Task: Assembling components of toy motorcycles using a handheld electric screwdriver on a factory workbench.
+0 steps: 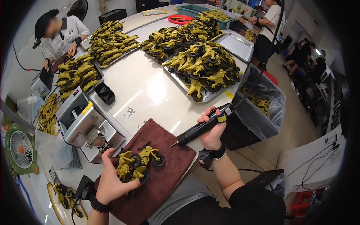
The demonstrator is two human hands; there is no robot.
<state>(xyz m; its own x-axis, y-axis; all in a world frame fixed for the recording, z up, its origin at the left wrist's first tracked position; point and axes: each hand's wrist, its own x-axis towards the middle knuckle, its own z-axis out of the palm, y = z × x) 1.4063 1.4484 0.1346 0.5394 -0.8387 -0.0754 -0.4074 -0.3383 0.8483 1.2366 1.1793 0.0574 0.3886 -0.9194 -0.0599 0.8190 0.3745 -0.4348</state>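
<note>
My left hand curls its thumb and fingers round a yellow toy motorcycle with black wheels, low over a maroon cloth. Against it, a second yellow toy motorcycle rests on the cloth, one black wheel pointing right. Wrapped round a black electric screwdriver is my right hand. The screwdriver's bit points down and left, above the cloth and apart from the toys. Left of the cloth stands a silver screw feeder; its front end is close to my left fingers.
Trays heaped with yellow toy motorcycles cover the table's far side. Loose screws and a black cup lie beyond the feeder. A lined bin stands right. A green fan is at left. A co-worker sits far left.
</note>
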